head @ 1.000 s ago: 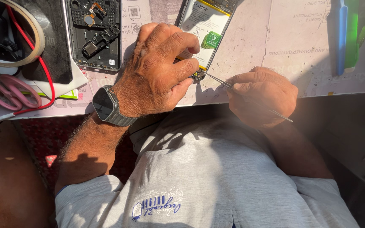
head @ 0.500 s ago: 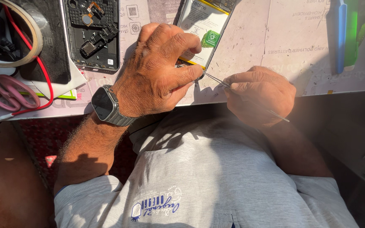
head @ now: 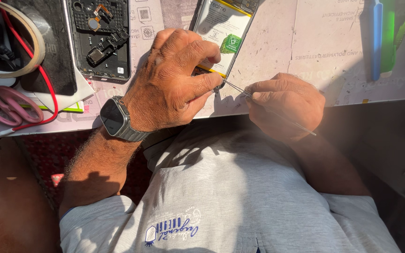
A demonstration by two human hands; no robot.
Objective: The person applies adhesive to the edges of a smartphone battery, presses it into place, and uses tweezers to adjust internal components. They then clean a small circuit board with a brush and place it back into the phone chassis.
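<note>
Left hand point(head: 174, 84), wristwatch point(head: 116, 118) on the wrist, lies curled over the lower end of the opened phone point(head: 223, 35), thumb and forefinger closed on its bottom corner to pin it flat on the work mat point(head: 277, 61). Right hand point(head: 284, 104) is closed around fine metal tweezers point(head: 240, 91), their tips touching the phone's bottom edge just beside the left thumb. I'd judge the step in hand to be picking at a small part or connector at that corner; the next move looks to call for a steady left hand and a light, exact lift, since the tips sit tight against the frame.

As for containers, I see no tray or box. Only 1 shell holds anything: a separate phone housing point(head: 100, 37) to the left, with a small board and cable in it. A roll of tape point(head: 12, 42), pink scissors point(head: 5, 105) and a blue pry tool point(head: 376, 40) lie well apart.
</note>
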